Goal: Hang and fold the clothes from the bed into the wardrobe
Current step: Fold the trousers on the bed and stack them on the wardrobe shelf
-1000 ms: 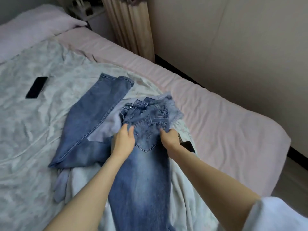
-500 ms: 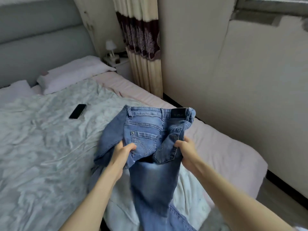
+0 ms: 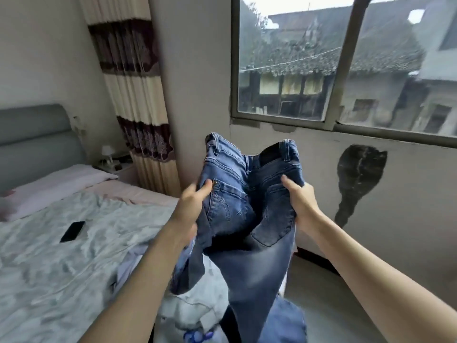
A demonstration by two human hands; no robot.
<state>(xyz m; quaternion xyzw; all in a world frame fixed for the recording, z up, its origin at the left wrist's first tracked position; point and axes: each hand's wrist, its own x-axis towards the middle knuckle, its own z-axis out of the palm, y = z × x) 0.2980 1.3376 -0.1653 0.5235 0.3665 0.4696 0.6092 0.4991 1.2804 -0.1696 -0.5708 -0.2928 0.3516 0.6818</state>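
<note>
Two bare hands hold up one pair of blue jeans [image 3: 247, 219] in front of a wall, above the near corner of a bed [image 3: 61, 268]. The left hand [image 3: 190, 206] grips the left side of the seat, thumb pressed on the denim beside a back pocket and fingers curled behind the fabric. The right hand [image 3: 300, 199] clasps the right side, thumb on top near the other back pocket, fingers wrapped under. Both forearms reach forward and upward from the bottom of the view, elbows low. The waistband points up, folded slightly inward between the hands, and the legs hang down toward the bottom edge.

One black phone [image 3: 72, 231] lies flat on the pale, crumpled bedcover, well left of the jeans. One pillow [image 3: 54, 186] rests at the head of the bed against a grey headboard [image 3: 37, 142]. More clothes [image 3: 197, 313], pale and blue, lie heaped on the bed under the hanging legs; how many cannot be told. One striped curtain [image 3: 133, 95] hangs beside one window [image 3: 346, 63] with two panes.
</note>
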